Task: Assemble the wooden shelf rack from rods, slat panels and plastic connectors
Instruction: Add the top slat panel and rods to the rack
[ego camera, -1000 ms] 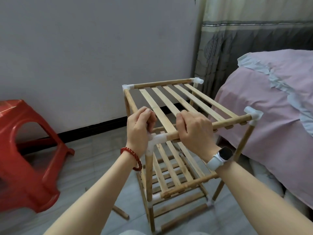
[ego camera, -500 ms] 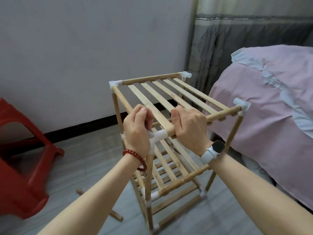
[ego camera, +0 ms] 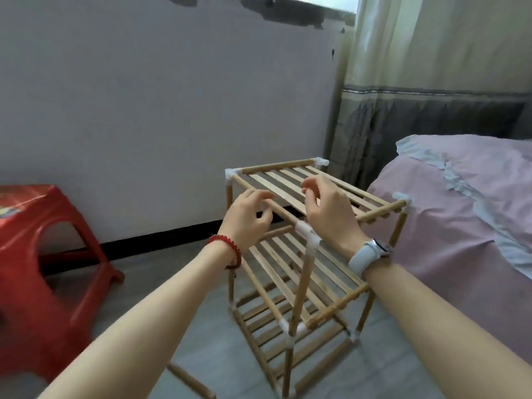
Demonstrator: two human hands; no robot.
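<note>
Two hands over the rack [ego camera: 302,254], frame centre: left hand [ego camera: 249,218] and right hand [ego camera: 328,214] both released, fingers loosely curled, grasping nothing. Rack upright on floor between red stool [ego camera: 43,269] and bed [ego camera: 460,240]. Loose rod [ego camera: 190,381] bottom centre.

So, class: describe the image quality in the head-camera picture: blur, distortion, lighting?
Head view: the left hand and right hand look slightly smeared; wide-angle lens bends the wall and curtain edges; soft, even daylight, with mild sheen on the red stool.
</note>
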